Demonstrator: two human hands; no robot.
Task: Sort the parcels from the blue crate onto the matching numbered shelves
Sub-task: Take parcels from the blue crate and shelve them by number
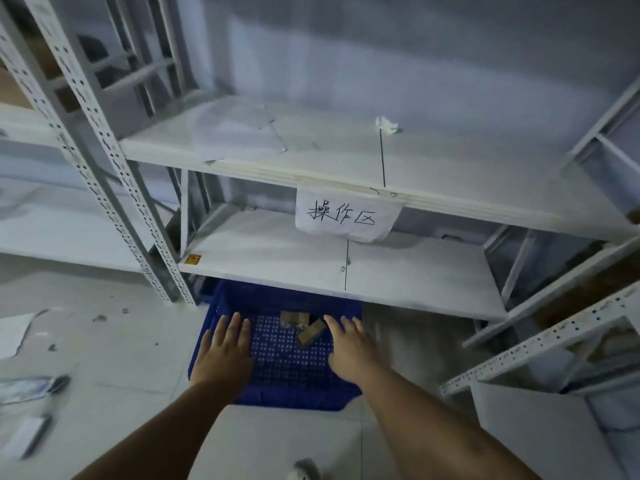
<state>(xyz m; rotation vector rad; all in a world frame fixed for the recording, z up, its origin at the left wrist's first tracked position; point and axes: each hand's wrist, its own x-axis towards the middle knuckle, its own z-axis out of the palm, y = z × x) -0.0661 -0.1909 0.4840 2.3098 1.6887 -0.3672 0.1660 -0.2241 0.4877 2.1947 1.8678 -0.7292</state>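
While both hands hover over the blue crate [287, 396]: the step, as I judge it, is to take one parcel out
Blue crate: it stands on the floor, with its far end under the lowest shelf [415, 271]
Parcels: two small brown ones lie on the crate bottom near the far wall, close together; the near parcel [311, 332] lies at an angle and the far parcel [294, 318] is just behind it
Left hand [225, 348]: fingers straight and a little spread, holding nothing, above the left wall of the crate
Right hand [349, 344]: fingers straight and spread, holding nothing; the fingertips are just beside the near parcel, and I cannot tell if they touch it
Shelves: white boards, each divided by a thin black line; a paper sign [346, 216] with handwriting hangs from the shelf above; no shelf number is readable in this view
Good grip: the right hand is nearer, so it should pinch the near parcel across its narrow sides, one parcel only
Good lift: bring it toward the body first, so it clears the edge of the lowest shelf
Before walking: turn the parcel until its number shows, because no label is visible now
Left hand's job: it can press the crate wall so the crate does not slide
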